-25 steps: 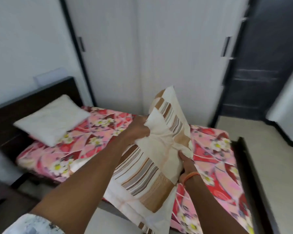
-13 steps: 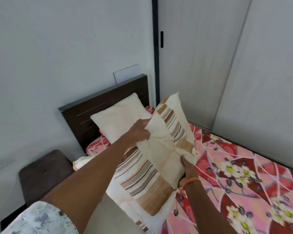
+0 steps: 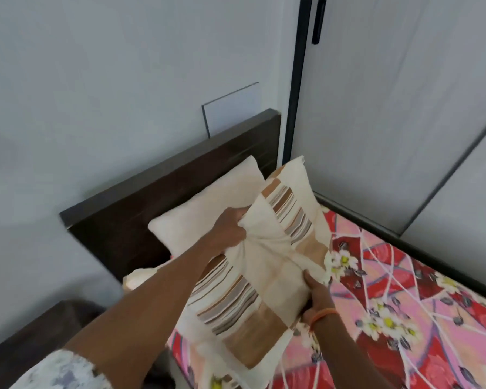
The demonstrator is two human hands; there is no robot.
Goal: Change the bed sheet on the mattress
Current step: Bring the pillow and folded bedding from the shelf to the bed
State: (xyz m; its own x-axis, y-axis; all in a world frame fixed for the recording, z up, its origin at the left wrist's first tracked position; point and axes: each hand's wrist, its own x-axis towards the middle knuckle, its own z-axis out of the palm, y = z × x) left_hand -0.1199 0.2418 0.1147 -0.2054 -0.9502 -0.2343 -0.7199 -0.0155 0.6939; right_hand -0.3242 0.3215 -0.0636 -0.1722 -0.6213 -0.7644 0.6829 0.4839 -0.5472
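Note:
I hold a cream pillow with brown and grey stripes (image 3: pixel 264 265) in the air over the head end of the bed. My left hand (image 3: pixel 230 228) grips its upper left edge, bunching the fabric. My right hand (image 3: pixel 317 296) grips its lower right side, an orange band on the wrist. Under it lies the pink and red floral bed sheet (image 3: pixel 404 304) spread on the mattress. A plain cream pillow (image 3: pixel 205 211) leans against the dark headboard (image 3: pixel 129 217), just behind the striped one.
A white wall rises behind the headboard. Grey wardrobe doors (image 3: pixel 390 108) with a black handle stand along the bed's far side. A dark bedside stool (image 3: pixel 31 341) sits at the lower left. A pale cloth (image 3: pixel 136 279) shows beside the bed near the headboard.
My view has swung left and closer to the headboard. The striped pillow, gripped in both hands, has travelled toward the plain pillow at the head of the bed.

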